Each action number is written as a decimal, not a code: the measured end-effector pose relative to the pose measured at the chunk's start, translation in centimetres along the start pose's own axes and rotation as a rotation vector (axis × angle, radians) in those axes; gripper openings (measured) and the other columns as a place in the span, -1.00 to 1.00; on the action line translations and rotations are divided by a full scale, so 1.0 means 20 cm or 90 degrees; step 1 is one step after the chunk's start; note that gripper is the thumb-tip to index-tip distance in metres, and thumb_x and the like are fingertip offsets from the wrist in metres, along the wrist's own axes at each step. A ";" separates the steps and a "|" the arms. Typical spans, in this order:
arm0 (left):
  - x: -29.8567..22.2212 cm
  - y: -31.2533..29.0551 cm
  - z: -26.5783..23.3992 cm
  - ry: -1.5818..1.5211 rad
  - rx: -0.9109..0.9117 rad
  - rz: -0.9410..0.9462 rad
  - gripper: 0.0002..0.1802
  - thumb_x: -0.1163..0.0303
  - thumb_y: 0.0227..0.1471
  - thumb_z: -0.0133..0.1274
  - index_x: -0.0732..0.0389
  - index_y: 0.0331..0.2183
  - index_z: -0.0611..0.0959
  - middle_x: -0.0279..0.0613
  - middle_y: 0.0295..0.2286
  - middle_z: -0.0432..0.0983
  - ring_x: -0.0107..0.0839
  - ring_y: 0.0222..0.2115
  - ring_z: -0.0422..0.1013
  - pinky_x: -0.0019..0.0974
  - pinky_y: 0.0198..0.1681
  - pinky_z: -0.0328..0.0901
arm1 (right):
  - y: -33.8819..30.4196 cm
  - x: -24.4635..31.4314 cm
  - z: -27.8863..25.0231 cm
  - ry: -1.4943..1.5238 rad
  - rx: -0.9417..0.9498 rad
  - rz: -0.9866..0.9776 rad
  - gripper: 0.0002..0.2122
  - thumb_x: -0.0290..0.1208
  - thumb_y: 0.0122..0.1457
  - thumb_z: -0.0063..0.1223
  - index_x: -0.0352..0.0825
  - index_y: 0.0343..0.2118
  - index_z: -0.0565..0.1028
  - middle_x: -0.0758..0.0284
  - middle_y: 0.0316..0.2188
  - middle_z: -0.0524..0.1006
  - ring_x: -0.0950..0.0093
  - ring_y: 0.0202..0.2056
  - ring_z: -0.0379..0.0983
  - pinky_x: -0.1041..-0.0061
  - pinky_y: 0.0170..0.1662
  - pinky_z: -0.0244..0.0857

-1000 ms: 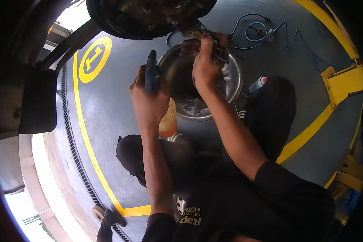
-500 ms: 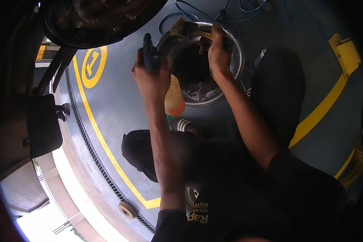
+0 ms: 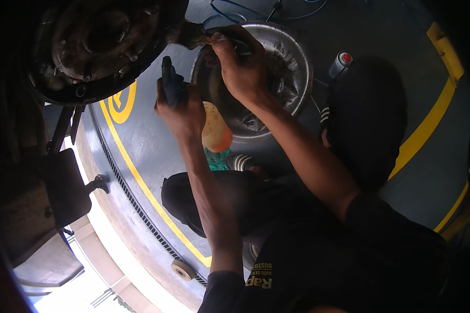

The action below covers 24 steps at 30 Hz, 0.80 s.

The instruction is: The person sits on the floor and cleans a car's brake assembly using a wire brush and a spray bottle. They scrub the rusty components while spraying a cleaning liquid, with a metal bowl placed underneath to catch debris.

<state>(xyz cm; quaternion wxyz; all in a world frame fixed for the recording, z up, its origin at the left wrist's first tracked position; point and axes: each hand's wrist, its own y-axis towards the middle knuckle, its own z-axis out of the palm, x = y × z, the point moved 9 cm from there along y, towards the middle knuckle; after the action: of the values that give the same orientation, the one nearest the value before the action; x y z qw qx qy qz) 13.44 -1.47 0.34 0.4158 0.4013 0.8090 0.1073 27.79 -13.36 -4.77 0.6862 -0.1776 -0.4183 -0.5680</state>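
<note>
My left hand (image 3: 185, 112) is closed round the dark trigger head of a spray bottle (image 3: 216, 130), whose clear body holds orange liquid. A paintbrush (image 3: 192, 35) is in my closed right hand (image 3: 244, 73), its bristles pointing left at the edge of a greasy, round wheel brake assembly (image 3: 107, 44). Whether the bristles touch that edge, I cannot tell. Below both hands stands a wide metal basin (image 3: 306, 78), dirty and wet inside; my right hand and forearm hide part of it.
A spray can with a red cap (image 3: 341, 63) stands right of the basin, by my knee. Blue hose (image 3: 297, 16) lies on the grey floor behind it. Something green (image 3: 216, 159) sits under the bottle. A dark flap (image 3: 68, 187) hangs at left, and a round disc (image 3: 183, 270) lies near the drain grate.
My right hand has carried the brush left, from over the basin to the brake assembly's edge. The view has shifted; more of the assembly and the red-capped can now show.
</note>
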 end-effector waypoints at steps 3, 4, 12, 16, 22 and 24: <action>-0.05 -0.03 -0.04 -0.017 0.010 -0.045 -0.82 0.56 -0.09 0.10 0.36 -0.34 0.59 0.02 -0.52 0.61 -0.04 -0.51 0.63 -0.10 -0.38 0.46 | 0.11 0.07 0.05 -0.044 -0.086 -0.226 -0.89 -0.49 0.27 0.18 -0.41 -0.21 0.54 0.24 -0.54 0.63 0.53 -0.46 0.63 0.48 -0.37 0.45; -0.05 -0.03 -0.03 -0.028 0.015 -0.068 -0.82 0.56 -0.10 0.09 0.36 -0.34 0.60 0.01 -0.52 0.61 -0.05 -0.50 0.63 -0.10 -0.39 0.47 | 0.11 0.05 0.06 -0.028 -0.112 -0.234 -0.89 -0.50 0.27 0.18 -0.40 -0.22 0.54 0.24 -0.53 0.62 0.53 -0.47 0.62 0.48 -0.37 0.45; 0.01 -0.08 -0.03 0.042 0.068 -0.002 -0.34 0.66 -0.05 0.07 0.40 0.17 0.55 -0.02 -0.21 0.70 -0.26 -0.42 0.68 -0.23 -0.33 0.57 | -0.01 -0.06 0.12 -0.021 -0.044 -0.077 -0.92 -0.48 0.27 0.23 -0.35 -0.29 0.56 0.27 -0.53 0.65 0.47 -0.44 0.67 0.51 -0.33 0.48; -0.04 -0.05 -0.06 0.046 0.049 0.059 -0.35 0.67 -0.08 0.04 0.41 0.14 0.55 -0.01 -0.21 0.68 -0.24 -0.49 0.68 -0.25 -0.43 0.57 | 0.00 -0.04 0.09 0.022 -0.129 -0.193 -0.92 -0.53 0.29 0.20 -0.38 -0.21 0.56 0.32 -0.52 0.63 0.58 -0.44 0.61 0.53 -0.31 0.48; -0.02 -0.08 -0.12 -0.022 0.029 -0.010 -0.65 0.65 -0.11 0.05 0.48 -0.19 0.68 0.02 -0.17 0.68 -0.14 -0.47 0.70 -0.21 -0.38 0.60 | -0.01 -0.13 0.09 0.097 -0.068 -0.089 -0.89 -0.50 0.36 0.15 -0.42 -0.15 0.56 0.27 -0.44 0.66 0.57 -0.34 0.66 0.55 -0.22 0.51; 0.00 -0.08 -0.14 0.019 0.041 -0.017 -0.72 0.62 -0.10 0.05 0.46 -0.27 0.69 0.02 -0.15 0.69 -0.11 -0.44 0.70 -0.20 -0.35 0.61 | -0.01 -0.17 0.09 0.220 -0.101 -0.078 -0.84 -0.48 0.39 0.12 -0.44 -0.07 0.56 0.28 -0.37 0.67 0.55 -0.24 0.66 0.55 -0.11 0.53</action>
<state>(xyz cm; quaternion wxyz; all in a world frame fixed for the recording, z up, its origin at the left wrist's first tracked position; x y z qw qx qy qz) 10.46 -2.04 1.27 0.3923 0.4018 0.8234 0.0816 26.96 -9.94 -6.26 0.6956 -0.1050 -0.2584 -0.6620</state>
